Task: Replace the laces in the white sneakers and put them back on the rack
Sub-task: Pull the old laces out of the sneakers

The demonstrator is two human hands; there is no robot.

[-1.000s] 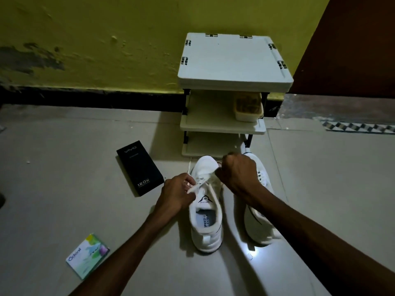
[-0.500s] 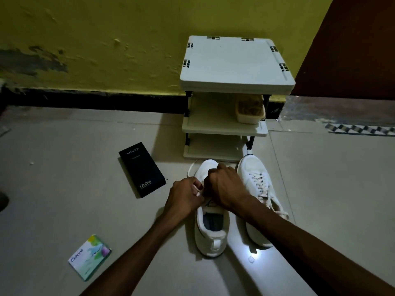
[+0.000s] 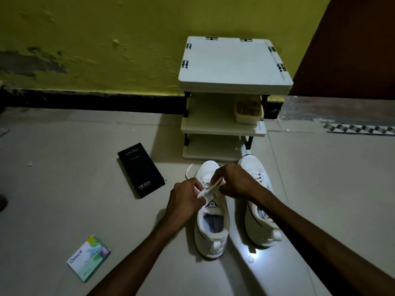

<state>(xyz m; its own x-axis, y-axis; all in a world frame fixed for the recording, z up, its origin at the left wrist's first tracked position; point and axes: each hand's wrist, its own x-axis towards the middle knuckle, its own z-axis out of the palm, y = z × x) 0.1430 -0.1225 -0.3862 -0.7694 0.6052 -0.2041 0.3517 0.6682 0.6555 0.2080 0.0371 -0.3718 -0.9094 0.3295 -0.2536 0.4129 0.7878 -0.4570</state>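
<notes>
1. Nearest on the tiled floor (image 3: 64, 210), to the left, lies a small Odonil packet (image 3: 88, 258), flat and label up, well apart from the shoes; a bright patch of light (image 3: 252, 254) falls on the floor just behind the heels.
2. Two white sneakers stand side by side on the floor, heels toward the person and toes toward the rack; the first sneaker (image 3: 213, 238) is on the left with its tongue logo showing; the second sneaker (image 3: 256, 227) is just to its right, partly crossed by the right forearm.
3. Both hands are over the front of the first sneaker; the left hand (image 3: 186, 196) has a tight grip, fingers curled and pinching one end of the white lace (image 3: 210, 186); the right hand (image 3: 233, 181) has the same narrow grip, pinching the other end; the lace runs taut and slanted between them, above the eyelets.
4. A loose loop of lace lies on the floor by the first sneaker's toe, on its left side.
5. Further left, a black vivo box (image 3: 141, 169) lies flat on the floor, marked 120W.
6. Beyond the toes stands the white three-shelf rack (image 3: 235, 65), against the yellow wall (image 3: 106, 28); its middle shelf carries a pale container (image 3: 248, 113) at the right; I cannot tell what the container holds.
</notes>
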